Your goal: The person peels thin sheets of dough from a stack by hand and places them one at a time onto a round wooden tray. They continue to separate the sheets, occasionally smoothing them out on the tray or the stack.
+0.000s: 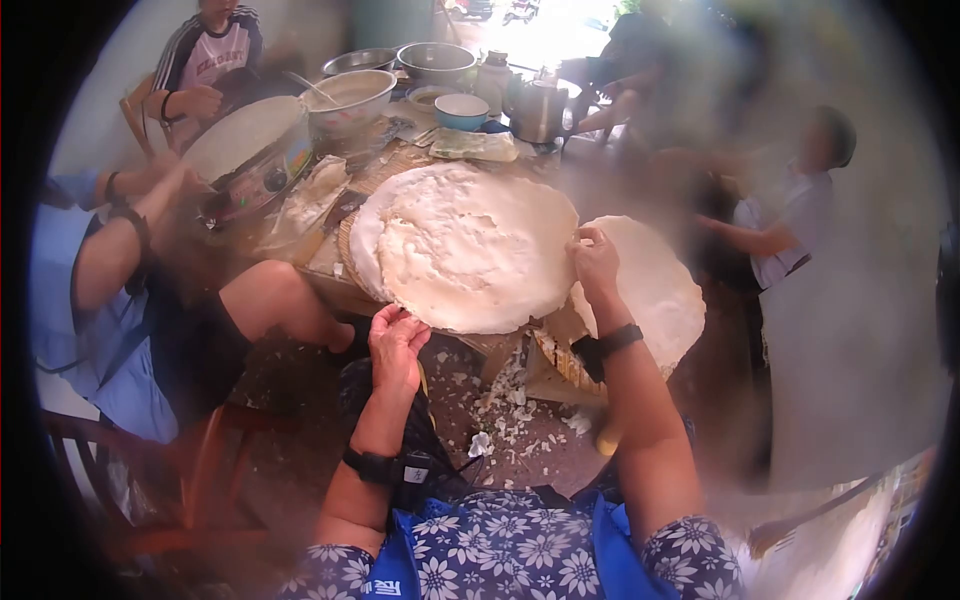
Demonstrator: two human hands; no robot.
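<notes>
**At a Crowded Table, a Broad Pale Sheet Is Pinched by Its Rim**

A person in light blue sits to the left as the broad pale sheet, round and wrinkled across its middle, lies spread at the near side of the table. A second sheet lies just to its right, over a slatted mat. Beyond them stand a wide white bowl and a metal kettle. The left hand pinches the broad sheet's near edge, thumb and fingertips closed on it, the sheet stretching away beyond them. The right hand grasps the right edge with curled fingers, the sheet spreading out to their left. White crumbs lie scattered below the table.
</notes>
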